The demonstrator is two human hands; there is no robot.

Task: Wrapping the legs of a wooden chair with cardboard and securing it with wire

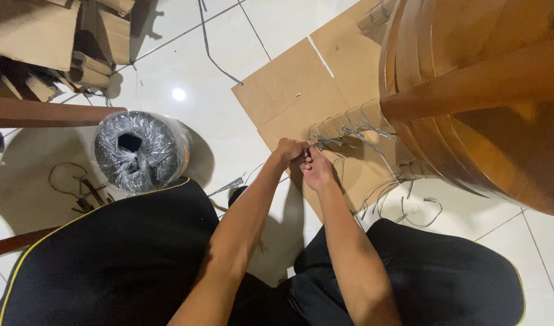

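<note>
I see left hand (pixel 291 149) and right hand (pixel 316 171) both clenched on a thin plastic strap (pixel 343 140) over the cardboard sheet (pixel 289 84) by the wooden furniture (pixel 470 90); risk: strap slips or snaps under uneven pull.

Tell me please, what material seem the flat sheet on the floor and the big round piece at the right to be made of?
The flat sheet looks like plain brown cardboard: matte, with creases and fold lines. The big round piece seems varnished wood: warm brown, smooth, with glossy highlights.

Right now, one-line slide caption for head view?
Both hands, left hand and right hand, pinch thin strapping wrapped around wooden furniture.
</note>
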